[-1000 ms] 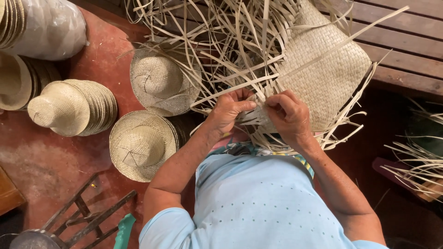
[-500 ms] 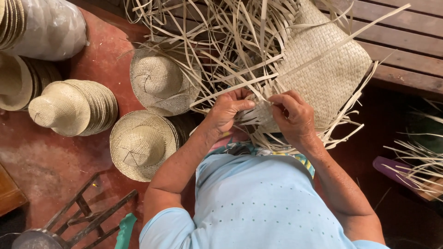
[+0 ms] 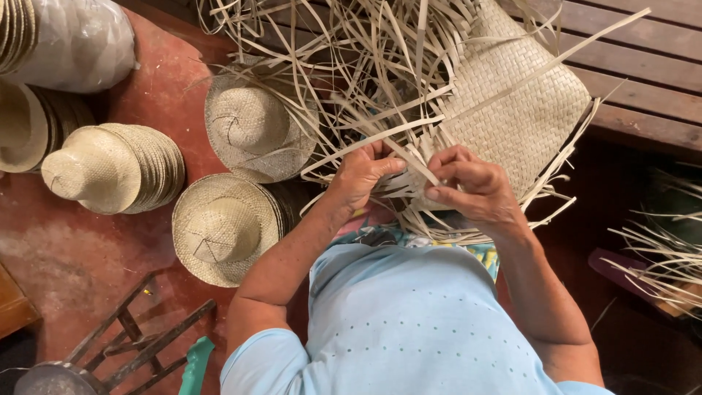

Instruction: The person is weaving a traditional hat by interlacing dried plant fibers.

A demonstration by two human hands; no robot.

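A half-woven straw mat (image 3: 512,102) with many loose pale strips (image 3: 365,66) fanning out from it lies in front of me, over my lap. My left hand (image 3: 362,175) pinches strips at the near woven edge. My right hand (image 3: 472,190) grips a strip right beside it, fingers curled. The two hands sit close together at the edge of the weave. My light blue shirt (image 3: 409,322) fills the lower middle.
Finished straw hats lie on the red floor at left: one (image 3: 252,132) near the strips, a stack (image 3: 219,227) below it, another stack (image 3: 110,168) further left. A plastic-wrapped bundle (image 3: 73,44) sits top left. Wooden planks (image 3: 643,66) run top right; a wooden frame (image 3: 139,344) bottom left.
Both hands have shifted slightly along the woven edge while working the strips. The hats and mat stay where they were.
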